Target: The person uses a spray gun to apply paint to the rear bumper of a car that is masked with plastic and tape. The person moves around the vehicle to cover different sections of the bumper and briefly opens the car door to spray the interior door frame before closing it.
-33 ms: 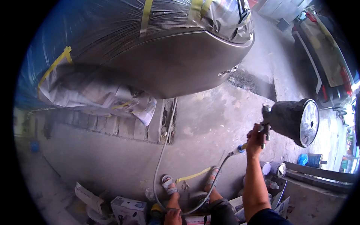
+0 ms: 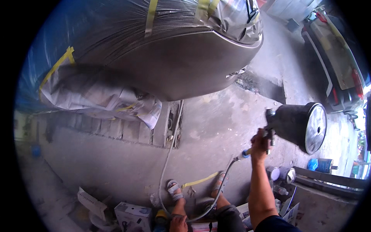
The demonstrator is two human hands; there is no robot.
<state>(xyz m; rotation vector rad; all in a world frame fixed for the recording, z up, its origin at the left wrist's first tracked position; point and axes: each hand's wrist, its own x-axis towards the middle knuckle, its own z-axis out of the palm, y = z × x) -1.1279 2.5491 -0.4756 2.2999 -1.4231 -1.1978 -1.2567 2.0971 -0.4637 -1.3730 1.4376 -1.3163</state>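
Note:
At the right, my right hand (image 2: 261,145) is wrapped round the handle of a spray gun (image 2: 269,133). The gun's large dark paint cup (image 2: 295,125) tilts to the right, its pale round lid facing right. A grey air hose (image 2: 222,183) joins the gun through a blue and white fitting (image 2: 243,154). At the lower edge, my left hand (image 2: 178,223) is closed on the bottom of the hose's loop; part of it is cut off. Ahead stands a car's grey bumper panel (image 2: 185,65), apart from the gun, with plastic sheeting (image 2: 112,27) and taped paper (image 2: 89,91) around it.
Paint cans (image 2: 286,174) and a blue can (image 2: 324,165) stand at the right, by a long ledge (image 2: 328,178). Another car (image 2: 336,65) is at the far right. A slatted floor grate (image 2: 131,131) lies below the bumper; a white box (image 2: 133,216) sits near my feet.
My right hand and the spray gun have shifted slightly to the left. My left hand stays in place on the hose.

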